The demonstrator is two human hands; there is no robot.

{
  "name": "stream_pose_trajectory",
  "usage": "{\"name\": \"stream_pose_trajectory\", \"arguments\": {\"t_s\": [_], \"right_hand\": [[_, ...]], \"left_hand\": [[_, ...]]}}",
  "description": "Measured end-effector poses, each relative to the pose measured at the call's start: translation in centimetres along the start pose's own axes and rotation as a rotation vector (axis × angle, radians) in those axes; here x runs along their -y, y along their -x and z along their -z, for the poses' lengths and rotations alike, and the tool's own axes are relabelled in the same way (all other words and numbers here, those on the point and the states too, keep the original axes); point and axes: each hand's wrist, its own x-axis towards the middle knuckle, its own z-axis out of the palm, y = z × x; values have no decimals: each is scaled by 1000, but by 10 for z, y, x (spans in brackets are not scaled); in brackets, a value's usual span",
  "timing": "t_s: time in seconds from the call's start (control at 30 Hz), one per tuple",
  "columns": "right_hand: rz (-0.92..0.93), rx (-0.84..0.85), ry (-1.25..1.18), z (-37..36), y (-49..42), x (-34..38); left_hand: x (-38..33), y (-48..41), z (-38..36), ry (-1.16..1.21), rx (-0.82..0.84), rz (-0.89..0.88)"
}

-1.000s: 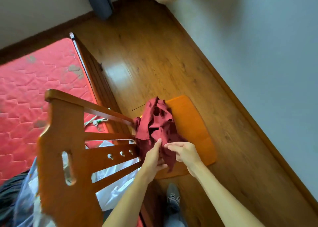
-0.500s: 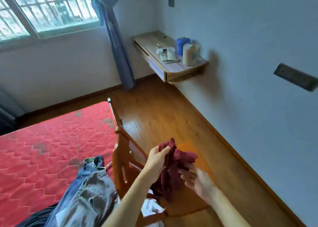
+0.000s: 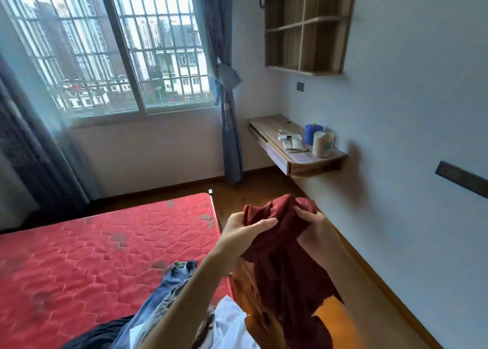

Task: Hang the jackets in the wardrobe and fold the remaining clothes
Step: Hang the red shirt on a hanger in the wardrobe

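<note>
A dark red garment [image 3: 285, 264] hangs bunched in the air above the wooden chair [image 3: 248, 285]. My left hand [image 3: 243, 232] grips its upper left part. My right hand [image 3: 311, 224] grips its upper right part. The cloth drapes down between my forearms and hides most of the chair's orange seat [image 3: 335, 319]. More clothes lie at the bed's near edge: blue jeans [image 3: 163, 288], a white garment [image 3: 229, 322] and a dark one [image 3: 100, 335].
A red mattress [image 3: 92, 256] fills the left. A wall-mounted wooden desk [image 3: 298, 158] with small items stands on the right, under a wall shelf [image 3: 303, 26]. A barred window [image 3: 111, 50] and blue curtain [image 3: 227, 105] are at the back. Wooden floor [image 3: 258, 190] runs along the wall.
Both hands lifted the red garment up off the chair seat and took firm hold of its top. My view rose from the floor to the window wall.
</note>
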Motion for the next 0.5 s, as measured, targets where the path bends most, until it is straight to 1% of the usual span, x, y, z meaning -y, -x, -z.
{"name": "stream_pose_trajectory", "arguments": {"t_s": [0.07,0.17,0.23,0.3,0.33,0.37,0.43,0.47,0.5], "right_hand": [[-31,120,-25,-21,4,3],[-9,291,-13,-66,16,4],[9,400,56,-90,28,4],[-20,519,192,-106,40,2],[-22,549,268,-113,46,-1],[11,533,350,-120,52,-3],[180,388,483,-131,56,-9],[251,311,500,-135,55,-12],[278,256,482,-139,53,-13]], "left_hand": [[-5,15,29,48,-104,-6],[-21,38,69,294,-212,-49],[-40,54,88,425,-286,-105],[-61,70,102,502,-330,-161],[-72,79,107,538,-339,-188],[-83,87,112,563,-339,-218],[-103,105,119,605,-328,-262],[-112,115,121,612,-322,-279],[-119,124,124,603,-328,-296]]}}
